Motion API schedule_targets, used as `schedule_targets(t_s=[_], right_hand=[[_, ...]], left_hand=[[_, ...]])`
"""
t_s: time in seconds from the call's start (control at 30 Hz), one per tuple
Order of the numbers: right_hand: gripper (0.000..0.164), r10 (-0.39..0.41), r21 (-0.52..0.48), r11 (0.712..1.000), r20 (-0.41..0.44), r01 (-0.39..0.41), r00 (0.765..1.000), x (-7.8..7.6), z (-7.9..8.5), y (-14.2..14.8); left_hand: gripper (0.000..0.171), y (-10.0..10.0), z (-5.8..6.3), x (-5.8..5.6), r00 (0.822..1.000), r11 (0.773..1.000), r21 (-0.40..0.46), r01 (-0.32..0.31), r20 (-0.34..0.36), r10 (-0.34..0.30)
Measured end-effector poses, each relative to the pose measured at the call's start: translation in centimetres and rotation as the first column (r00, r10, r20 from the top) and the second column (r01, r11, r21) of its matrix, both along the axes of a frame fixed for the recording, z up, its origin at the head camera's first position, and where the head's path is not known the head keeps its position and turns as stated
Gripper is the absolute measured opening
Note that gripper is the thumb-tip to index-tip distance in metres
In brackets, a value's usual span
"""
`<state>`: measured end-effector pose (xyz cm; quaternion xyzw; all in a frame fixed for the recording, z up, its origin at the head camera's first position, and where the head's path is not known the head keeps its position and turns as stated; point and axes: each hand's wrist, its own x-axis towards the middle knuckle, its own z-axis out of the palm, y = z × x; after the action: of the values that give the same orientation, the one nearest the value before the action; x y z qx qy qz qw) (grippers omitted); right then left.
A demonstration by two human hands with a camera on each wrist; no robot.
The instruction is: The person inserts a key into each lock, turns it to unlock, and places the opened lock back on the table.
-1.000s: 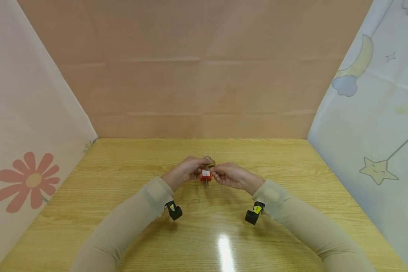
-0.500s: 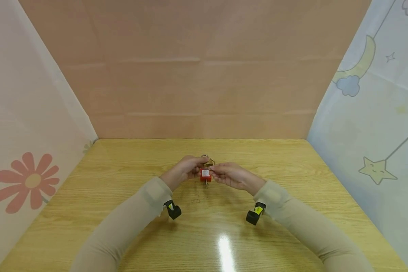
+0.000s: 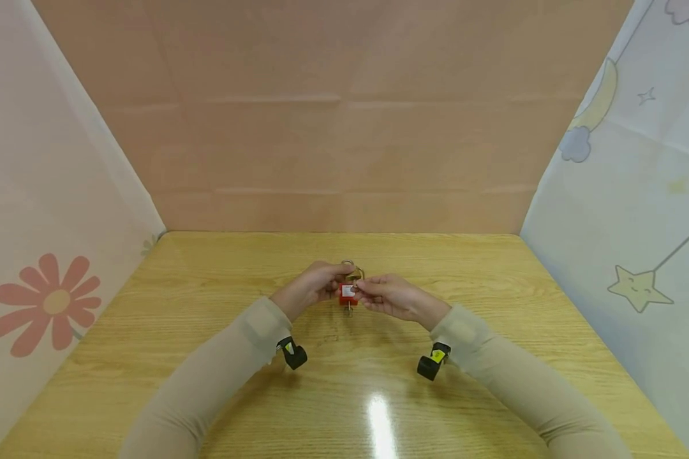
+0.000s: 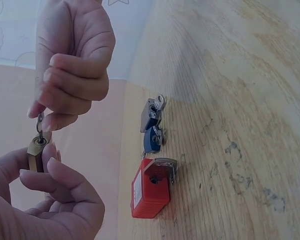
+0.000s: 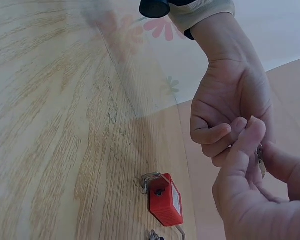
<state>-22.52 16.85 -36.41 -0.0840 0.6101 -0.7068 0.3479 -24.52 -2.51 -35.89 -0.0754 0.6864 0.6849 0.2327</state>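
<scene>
My left hand [image 3: 317,282] holds a small brass padlock [image 4: 36,155] between thumb and fingers, raised above the table. In the left wrist view its keyhole face points up toward the other hand. My right hand [image 3: 395,297] pinches a key [image 4: 40,121] that stands at that keyhole; how deep it sits cannot be made out. In the right wrist view fingers cover most of the brass padlock. Below the hands lies a red padlock [image 4: 151,192] with a white label and keys [image 4: 165,166] at its keyhole.
Beyond the red padlock, in the left wrist view, lie a blue padlock [image 4: 151,141] and a dark-sided padlock [image 4: 149,119], each with keys. They rest on a wooden table [image 3: 333,382]. Patterned side walls and a brown back sheet [image 3: 344,127] enclose it.
Both hands stay almost in place. The brass padlock is tipped slightly, and its shackle shows more clearly beside the right fingertips. The right fingers have shifted a little upward against it.
</scene>
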Motion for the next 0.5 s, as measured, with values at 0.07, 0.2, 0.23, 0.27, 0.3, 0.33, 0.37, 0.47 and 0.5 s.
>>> schedule_targets(t_s=[0.07, 0.2, 0.23, 0.27, 0.3, 0.33, 0.37, 0.47, 0.5], right_hand=[[0.026, 0.032, 0.029, 0.999, -0.025, -0.031, 0.999, 0.06, 0.04, 0.03], [0.028, 0.095, 0.07, 0.993, -0.062, -0.091, 0.994, 0.12, 0.02, 0.03], [0.028, 0.104, 0.076, 0.992, -0.066, -0.099, 0.992, 0.14, 0.04, -0.01], [0.027, 0.105, 0.081, 0.992, -0.063, -0.1, 0.992, 0.15, 0.07, -0.06], [0.028, 0.107, 0.082, 0.991, -0.062, -0.102, 0.992, 0.14, 0.08, -0.09], [0.028, 0.107, 0.08, 0.992, -0.06, -0.102, 0.992, 0.12, 0.08, -0.14], [0.028, 0.102, 0.077, 0.992, -0.055, -0.098, 0.993, 0.12, 0.1, -0.19], [0.028, 0.082, 0.051, 0.995, -0.025, -0.081, 0.996, 0.1, 0.18, -0.28], [0.027, 0.072, 0.037, 0.997, -0.008, -0.071, 0.997, 0.09, 0.2, -0.31]], left_hand=[[0.021, -0.01, 0.07, 0.05, 1.0, 1.0, 0.001, 0.001, -0.002, -0.001], [0.021, 0.0, 0.21, 0.16, 1.0, 1.0, 0.001, 0.006, -0.005, -0.006], [0.021, 0.0, 0.24, 0.17, 1.0, 1.0, 0.002, 0.008, -0.005, -0.008], [0.021, 0.0, 0.24, 0.18, 1.0, 1.0, 0.003, 0.01, -0.006, -0.01], [0.021, -0.01, 0.25, 0.18, 1.0, 1.0, 0.003, 0.011, -0.005, -0.011], [0.021, -0.02, 0.25, 0.19, 1.0, 1.0, 0.002, 0.012, -0.005, -0.012], [0.022, -0.03, 0.25, 0.21, 1.0, 1.0, 0.002, 0.014, -0.006, -0.014], [0.023, -0.02, 0.22, 0.28, 1.0, 1.0, -0.004, 0.024, -0.007, -0.024], [0.023, 0.0, 0.21, 0.32, 0.999, 0.999, -0.012, 0.03, -0.011, -0.03]])
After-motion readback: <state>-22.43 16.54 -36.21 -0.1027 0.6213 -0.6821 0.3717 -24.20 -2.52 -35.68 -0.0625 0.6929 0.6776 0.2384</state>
